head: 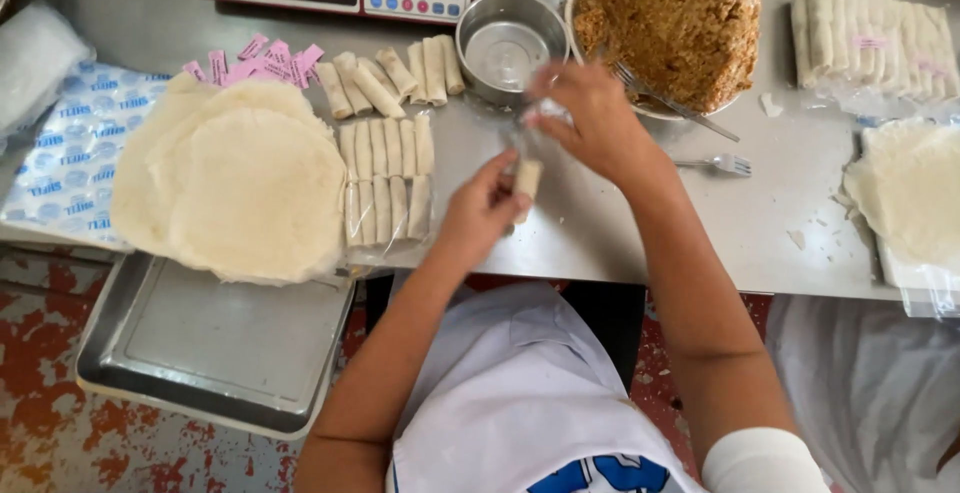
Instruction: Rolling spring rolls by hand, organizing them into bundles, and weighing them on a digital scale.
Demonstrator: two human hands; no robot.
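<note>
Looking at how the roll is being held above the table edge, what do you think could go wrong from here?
1. The roll is pinched between the left hand and right hand near the table edge; a slip might drop it on the floor.
2. The stack of round wrappers overhangs the edge above the metal tray and could slide off.

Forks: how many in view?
2. One fork is stuck in the mound of filling, its handle pointing out over the table. The other fork lies flat on the table beside the right hand. Others could be hidden.
</note>
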